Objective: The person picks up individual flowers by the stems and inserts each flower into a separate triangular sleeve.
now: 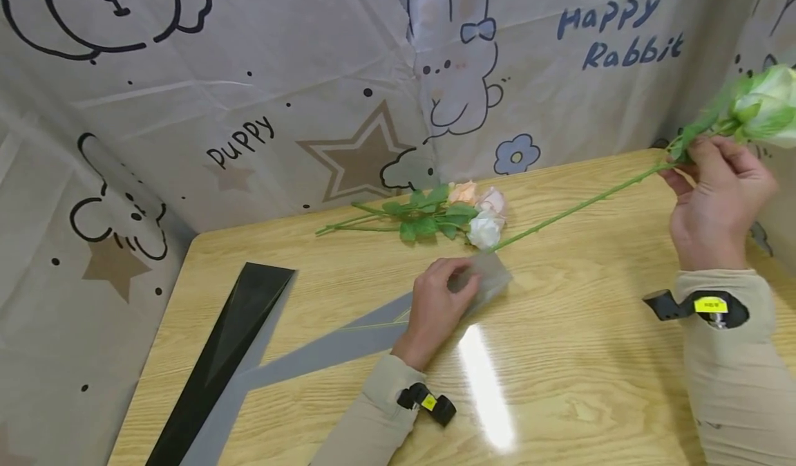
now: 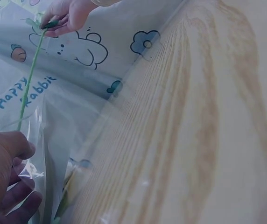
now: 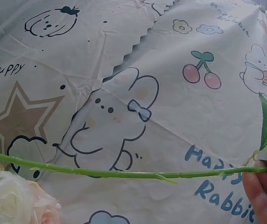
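Note:
My right hand (image 1: 718,193) pinches the green stem of a single artificial rose (image 1: 770,106) just below its pale green and white bloom. The stem slants down to the left, its lower end at the wide mouth of a clear plastic flower sleeve (image 1: 323,355). At that mouth my left hand (image 1: 433,307) holds the sleeve, thumb and fingers curled at the film. In the left wrist view, the clear film (image 2: 49,163) stands up beside the left fingers. Whether the stem's tip is inside the sleeve, I cannot tell. The right wrist view shows the bare stem (image 3: 124,174) running across.
Several artificial roses (image 1: 485,229), peach, pink and white, lie behind the left hand near the back edge of the wooden table (image 1: 578,383). A black flower sleeve (image 1: 230,341) lies at the left. A printed cloth (image 1: 249,106) hangs around the table's back and sides.

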Action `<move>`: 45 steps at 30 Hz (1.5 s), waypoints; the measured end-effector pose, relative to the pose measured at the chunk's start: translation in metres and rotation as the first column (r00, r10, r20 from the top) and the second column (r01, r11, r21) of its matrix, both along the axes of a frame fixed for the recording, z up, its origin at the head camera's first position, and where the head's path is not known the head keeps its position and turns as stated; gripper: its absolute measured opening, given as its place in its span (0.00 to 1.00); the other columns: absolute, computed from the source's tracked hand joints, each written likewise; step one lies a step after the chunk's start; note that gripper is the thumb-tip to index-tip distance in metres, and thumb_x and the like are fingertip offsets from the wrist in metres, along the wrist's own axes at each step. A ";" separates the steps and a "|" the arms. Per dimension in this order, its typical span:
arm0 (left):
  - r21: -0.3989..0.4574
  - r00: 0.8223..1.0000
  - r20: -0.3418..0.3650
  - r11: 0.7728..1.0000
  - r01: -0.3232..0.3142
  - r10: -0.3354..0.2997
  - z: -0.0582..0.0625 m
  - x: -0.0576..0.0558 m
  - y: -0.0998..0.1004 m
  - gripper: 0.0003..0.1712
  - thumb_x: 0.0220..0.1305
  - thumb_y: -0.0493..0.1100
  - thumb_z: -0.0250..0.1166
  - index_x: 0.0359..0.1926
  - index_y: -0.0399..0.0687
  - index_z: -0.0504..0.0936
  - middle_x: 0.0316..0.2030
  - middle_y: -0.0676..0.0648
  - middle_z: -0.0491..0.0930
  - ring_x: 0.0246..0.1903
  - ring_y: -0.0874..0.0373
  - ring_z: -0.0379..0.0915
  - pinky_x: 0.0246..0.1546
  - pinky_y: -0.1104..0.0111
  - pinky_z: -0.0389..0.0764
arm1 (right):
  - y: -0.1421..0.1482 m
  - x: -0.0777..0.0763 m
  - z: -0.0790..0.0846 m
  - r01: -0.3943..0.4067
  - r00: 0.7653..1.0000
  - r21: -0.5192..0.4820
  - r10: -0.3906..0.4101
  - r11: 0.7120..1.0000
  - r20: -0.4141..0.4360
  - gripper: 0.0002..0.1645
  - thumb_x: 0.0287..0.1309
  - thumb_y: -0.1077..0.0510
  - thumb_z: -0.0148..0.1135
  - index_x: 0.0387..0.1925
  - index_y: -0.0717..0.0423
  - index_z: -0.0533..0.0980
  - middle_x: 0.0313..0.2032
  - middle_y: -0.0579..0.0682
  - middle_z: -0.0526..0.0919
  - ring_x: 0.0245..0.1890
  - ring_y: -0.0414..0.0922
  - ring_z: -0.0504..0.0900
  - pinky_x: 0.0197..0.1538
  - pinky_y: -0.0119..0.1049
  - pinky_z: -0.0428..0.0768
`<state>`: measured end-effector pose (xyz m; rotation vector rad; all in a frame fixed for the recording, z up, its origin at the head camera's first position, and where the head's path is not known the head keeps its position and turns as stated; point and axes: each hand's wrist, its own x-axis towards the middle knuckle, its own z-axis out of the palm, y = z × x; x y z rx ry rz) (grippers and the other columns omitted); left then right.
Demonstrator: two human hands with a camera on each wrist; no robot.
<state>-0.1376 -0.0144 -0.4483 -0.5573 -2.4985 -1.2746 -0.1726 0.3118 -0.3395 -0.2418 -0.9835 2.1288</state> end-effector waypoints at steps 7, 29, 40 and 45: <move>0.001 1.000 0.008 1.000 -0.002 0.002 0.001 0.000 0.000 0.12 0.67 0.44 0.71 0.48 0.45 0.89 0.43 0.46 0.89 0.42 0.55 0.86 0.44 0.66 0.87 | -0.001 0.000 -0.001 -0.025 1.000 -0.010 0.025 1.000 -0.013 0.12 0.55 0.70 0.75 0.37 0.74 0.79 0.34 0.59 0.86 0.23 0.49 0.85 0.23 0.35 0.87; 0.002 0.999 -0.030 1.000 0.015 -0.015 0.005 0.002 0.001 0.13 0.67 0.43 0.71 0.50 0.43 0.87 0.44 0.44 0.89 0.43 0.53 0.87 0.47 0.66 0.88 | -0.038 -0.003 -0.016 -0.248 0.966 0.076 0.241 0.966 0.099 0.12 0.52 0.69 0.77 0.31 0.69 0.79 0.31 0.56 0.90 0.29 0.46 0.91 0.27 0.38 0.89; 0.040 0.995 -0.104 0.999 0.003 0.001 0.009 0.002 0.001 0.13 0.68 0.44 0.71 0.49 0.42 0.87 0.43 0.44 0.89 0.43 0.53 0.87 0.47 0.66 0.89 | -0.052 -0.001 -0.019 -0.293 0.950 0.118 0.275 0.949 0.151 0.13 0.51 0.66 0.79 0.33 0.66 0.80 0.32 0.53 0.91 0.32 0.44 0.92 0.31 0.38 0.90; 0.044 0.993 -0.117 0.999 0.001 0.004 0.009 0.002 0.002 0.13 0.70 0.45 0.70 0.49 0.42 0.88 0.43 0.44 0.89 0.44 0.54 0.87 0.45 0.67 0.89 | -0.055 -0.002 -0.021 -0.318 0.941 0.128 0.296 0.940 0.165 0.13 0.51 0.65 0.79 0.33 0.66 0.81 0.32 0.52 0.91 0.32 0.43 0.92 0.32 0.38 0.90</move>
